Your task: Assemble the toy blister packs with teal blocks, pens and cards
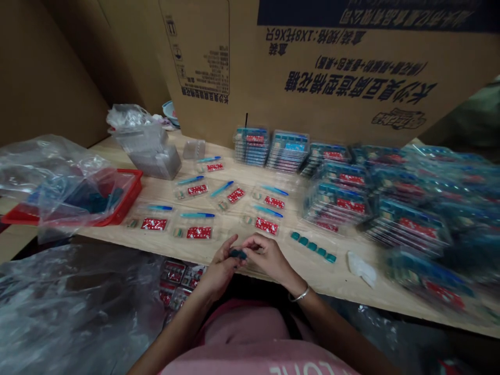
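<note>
Close to the table's front edge, my left hand [223, 264] is curled around some small dark teal pieces [237, 253]. The fingertips of my right hand [269, 258] pinch at the same pieces; how many there are is hidden. To the right lies a clear tray with a row of several similar teal pieces [313, 247]. Just beyond my hands are several clear trays, each with a blue stick and a red patterned packet, such as one packet [266, 225] and another packet [199, 233].
Stacks of filled trays [339, 200] crowd the right side, partly blurred. A red bin [130, 195] under clear plastic stands left, near a stack of empty clear trays [158, 156]. A crumpled white tissue [361, 268] lies right. A large cardboard box [250, 67] forms the back.
</note>
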Demonstrator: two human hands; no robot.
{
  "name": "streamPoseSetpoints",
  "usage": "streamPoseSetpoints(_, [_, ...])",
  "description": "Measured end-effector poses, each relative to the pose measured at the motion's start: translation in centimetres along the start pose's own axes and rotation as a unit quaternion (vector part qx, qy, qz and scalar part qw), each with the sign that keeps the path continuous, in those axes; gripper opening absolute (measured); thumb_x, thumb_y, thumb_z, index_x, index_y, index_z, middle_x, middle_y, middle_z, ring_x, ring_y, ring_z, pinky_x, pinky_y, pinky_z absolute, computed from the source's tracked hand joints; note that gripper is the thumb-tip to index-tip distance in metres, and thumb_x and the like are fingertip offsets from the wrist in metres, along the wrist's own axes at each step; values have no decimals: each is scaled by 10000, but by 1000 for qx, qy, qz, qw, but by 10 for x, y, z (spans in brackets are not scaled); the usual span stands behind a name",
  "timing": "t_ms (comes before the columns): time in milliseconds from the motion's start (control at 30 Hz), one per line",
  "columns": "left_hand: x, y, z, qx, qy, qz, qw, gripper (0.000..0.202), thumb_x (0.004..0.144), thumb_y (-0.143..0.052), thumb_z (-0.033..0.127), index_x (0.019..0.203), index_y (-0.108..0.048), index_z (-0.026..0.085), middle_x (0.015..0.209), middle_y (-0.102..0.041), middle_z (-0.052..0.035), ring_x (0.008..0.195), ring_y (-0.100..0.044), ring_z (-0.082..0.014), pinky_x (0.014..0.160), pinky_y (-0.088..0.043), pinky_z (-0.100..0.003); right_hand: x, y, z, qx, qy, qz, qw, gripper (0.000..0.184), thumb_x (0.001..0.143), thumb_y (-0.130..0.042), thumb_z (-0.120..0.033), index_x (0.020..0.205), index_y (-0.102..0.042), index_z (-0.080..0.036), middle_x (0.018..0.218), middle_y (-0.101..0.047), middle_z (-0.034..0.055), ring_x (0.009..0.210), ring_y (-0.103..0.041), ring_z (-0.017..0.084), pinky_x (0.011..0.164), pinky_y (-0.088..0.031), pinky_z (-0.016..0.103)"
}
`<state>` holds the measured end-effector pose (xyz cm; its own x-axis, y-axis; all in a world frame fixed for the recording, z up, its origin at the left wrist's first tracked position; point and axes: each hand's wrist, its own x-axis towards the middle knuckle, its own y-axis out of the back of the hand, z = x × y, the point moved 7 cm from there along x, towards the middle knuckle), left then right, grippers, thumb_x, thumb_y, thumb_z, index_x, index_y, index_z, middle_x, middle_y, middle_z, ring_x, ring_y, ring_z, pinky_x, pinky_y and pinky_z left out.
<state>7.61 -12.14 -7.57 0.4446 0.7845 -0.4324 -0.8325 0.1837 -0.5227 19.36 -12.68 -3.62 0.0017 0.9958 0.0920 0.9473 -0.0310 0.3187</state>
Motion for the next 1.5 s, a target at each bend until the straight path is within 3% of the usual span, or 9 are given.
streamPoseSetpoints(133, [3, -1, 2, 77, -46, -21, 996, 771, 618, -639, 138, 1354, -418, 201, 1063, -675, -48, 995, -589, -191, 933, -379, -325, -1, -8, -19, -76, 45, -65, 994, 204, 772, -546, -91, 892, -677, -192, 821, -638, 24, 745, -591, 136, 666, -446, 242])
streamPoseSetpoints(400, [1, 2, 8, 136, -73, -36, 987, 739, 673, -646, 207, 1363, -384, 206, 1072, -670, -49, 1001, -599, -194, 934, -395, -333, 3, -12, -14, -72, 38, -24, 996, 143, 752, -535, -88, 768, -641, -183, 730, -616, -2, 655, -568, 114, 598, -431, 215])
streamPoseSetpoints(500, [2, 9, 9, 142, -93, -6, 985, 595, 670, -676, 243, 1235, -494, 202, 946, -681, -33, 884, -619, -184, 839, -446, -322, 4, -10, -11, -47, 35, 32, 998, 109, 749, -543, -117, 761, -628, -183, 745, -587, 2, 625, -555, 106, 564, -432, 209])
streamPoseSetpoints(700, [-3, 25, 22, 206, -239, 111, 942, 235, 666, -701, 301, 852, -632, 175, 829, -676, -29, 797, -609, -168, 760, -474, -281, 4, -14, -10, -45, 28, 66, 996, 83, 758, -539, -149, 754, -614, -183, 752, -575, 8, 633, -558, 109, 563, -444, 211])
streamPoseSetpoints(933, [4, 23, 26, 176, -151, 92, 968, 221, 665, -654, 363, 763, -672, 166, 604, -624, 16, 539, -526, -111, 510, -384, -213, 8, -21, 11, 63, -47, 8, 997, 98, 755, -583, -277, 785, -586, -184, 719, -583, -10, 633, -552, 113, 577, -437, 225])
streamPoseSetpoints(1067, [6, 20, 30, 194, -152, 84, 966, 170, 639, -691, 330, 671, -635, 173, 541, -601, 29, 499, -488, -98, 503, -345, -210, 14, -20, 24, 149, -101, -34, 983, 250, 727, -654, -416, 793, -604, -180, 693, -594, -21, 611, -530, 107, 575, -426, 226])
streamPoseSetpoints(1233, [10, 16, 27, 229, -156, 70, 958, 192, 651, -678, 317, 588, -561, 179, 490, -567, 34, 486, -450, -93, 521, -350, -213, 11, -17, 23, 163, -99, -58, 980, 307, 697, -703, -454, 796, -615, -177, 716, -618, -16, 625, -545, 106, 599, -439, 232])
streamPoseSetpoints(1333, [13, 16, 24, 235, -146, 58, 959, 164, 653, -663, 303, 611, -570, 175, 513, -565, 36, 500, -482, -96, 538, -380, -218, 8, -7, 26, 126, -86, -57, 987, 277, 715, -690, -416, 832, -611, -178, 744, -640, -4, 642, -573, 118, 604, -453, 241])
streamPoseSetpoints(1500, [18, 32, 20, 202, -137, 91, 965, 207, 590, -707, 307, 681, -575, 177, 610, -554, 50, 506, -513, -95, 520, -438, -228, 4, 20, 35, -102, -13, -19, 994, 117, 797, -616, -286, 825, -643, -175, 741, -647, 20, 671, -590, 143, 619, -451, 253])
